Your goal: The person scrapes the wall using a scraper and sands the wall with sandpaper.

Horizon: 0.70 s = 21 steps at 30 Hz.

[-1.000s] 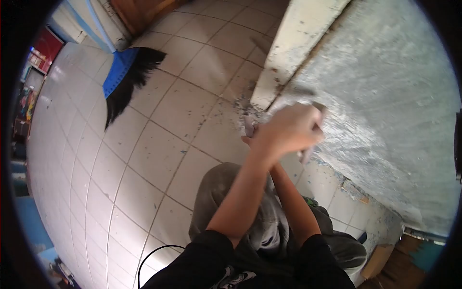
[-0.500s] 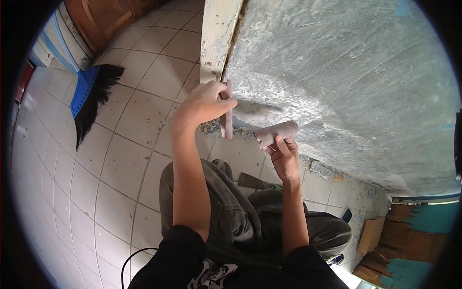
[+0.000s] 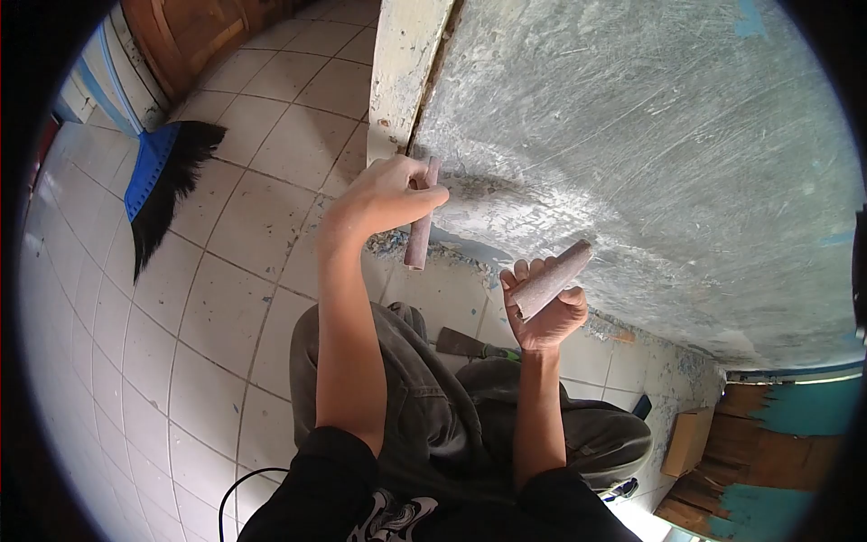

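My left hand (image 3: 388, 194) is closed around a narrow rolled pinkish-grey sheet (image 3: 419, 242), which stands nearly upright in view beside the foot of the worn white door frame (image 3: 397, 77). To the right, my right hand (image 3: 549, 312) is turned palm up, its fingers and thumb around a second rolled sheet (image 3: 553, 278), which tilts up to the right. Both rolls look like worn abrasive paper, though their grit side cannot be made out. Close beyond the hands is the scraped grey wall (image 3: 632, 126), with whitish patches low down.
A blue broom (image 3: 153, 172) with black bristles leans at the left. A scraper (image 3: 465, 343) with a green handle lies on the tiled floor (image 3: 226, 298) by my legs. Paint flakes and debris line the wall's base. A cardboard box (image 3: 688, 441) stands at the lower right.
My arms, crossed at first, are now apart, and the view has shifted right along the wall. Since half a second ago my right hand has rolled palm up, tilting its roll more steeply.
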{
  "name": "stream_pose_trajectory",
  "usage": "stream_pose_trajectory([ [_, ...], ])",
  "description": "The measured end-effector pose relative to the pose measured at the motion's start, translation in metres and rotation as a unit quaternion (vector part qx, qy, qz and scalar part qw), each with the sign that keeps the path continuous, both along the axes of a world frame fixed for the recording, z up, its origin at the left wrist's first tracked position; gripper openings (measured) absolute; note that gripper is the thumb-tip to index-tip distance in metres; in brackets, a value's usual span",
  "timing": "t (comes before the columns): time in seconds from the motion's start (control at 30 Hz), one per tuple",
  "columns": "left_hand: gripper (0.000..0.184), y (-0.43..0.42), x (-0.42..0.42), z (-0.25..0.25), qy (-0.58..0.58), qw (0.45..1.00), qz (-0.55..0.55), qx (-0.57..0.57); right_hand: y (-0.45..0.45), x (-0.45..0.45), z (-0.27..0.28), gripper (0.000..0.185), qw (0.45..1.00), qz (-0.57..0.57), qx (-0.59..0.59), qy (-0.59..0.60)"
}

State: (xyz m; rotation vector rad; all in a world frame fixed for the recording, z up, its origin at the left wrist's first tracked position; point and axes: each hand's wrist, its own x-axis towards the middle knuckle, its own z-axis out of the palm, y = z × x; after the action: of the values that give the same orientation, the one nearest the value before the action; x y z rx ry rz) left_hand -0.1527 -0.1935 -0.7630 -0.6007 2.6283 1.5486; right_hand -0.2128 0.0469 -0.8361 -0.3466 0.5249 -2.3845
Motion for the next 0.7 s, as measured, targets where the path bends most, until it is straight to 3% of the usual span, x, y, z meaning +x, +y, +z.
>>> stream_pose_trajectory([
  [0.1, 0.03, 0.002, 0.0, 0.002, -0.008, 1.0, 0.005, -0.008, -0.002, 0.007, 0.011, 0.033, 0.997, -0.023, 0.07, -0.018],
  [0.23, 0.031, 0.001, 0.001, 0.001, -0.007, 1.0, 0.018, -0.009, 0.003, 0.002, -0.001, 0.039, 0.998, -0.019, 0.06, -0.001],
  [0.3, 0.031, 0.001, 0.001, 0.001, -0.008, 1.0, 0.016, -0.01, 0.002, 0.004, 0.003, 0.04, 0.992, -0.053, 0.093, -0.061],
  [0.43, 0.031, 0.0, 0.0, -0.001, -0.017, 1.0, 0.014, -0.004, -0.008, 0.004, 0.007, 0.031, 0.985, -0.088, 0.139, -0.059],
  [0.5, 0.031, -0.001, 0.0, -0.003, -0.016, 1.0, 0.01, 0.005, -0.006, -0.004, -0.009, 0.022, 0.915, -0.131, 0.342, 0.167],
  [0.53, 0.031, 0.0, 0.0, -0.005, -0.008, 1.0, 0.016, -0.006, -0.008, -0.007, -0.01, 0.019, 0.885, -0.168, 0.385, 0.202],
  [0.57, 0.031, 0.0, 0.0, -0.006, -0.001, 1.0, 0.023, -0.017, -0.008, -0.012, -0.009, 0.019, 0.885, -0.166, 0.384, 0.202],
  [0.67, 0.031, -0.002, -0.002, -0.007, -0.02, 0.999, 0.023, -0.016, -0.005, -0.032, 0.007, 0.017, 0.713, -0.251, 0.544, 0.364],
  [0.7, 0.031, -0.001, -0.002, -0.007, -0.023, 0.999, 0.023, -0.016, -0.011, -0.038, 0.008, 0.018, 0.733, -0.283, 0.478, 0.393],
])
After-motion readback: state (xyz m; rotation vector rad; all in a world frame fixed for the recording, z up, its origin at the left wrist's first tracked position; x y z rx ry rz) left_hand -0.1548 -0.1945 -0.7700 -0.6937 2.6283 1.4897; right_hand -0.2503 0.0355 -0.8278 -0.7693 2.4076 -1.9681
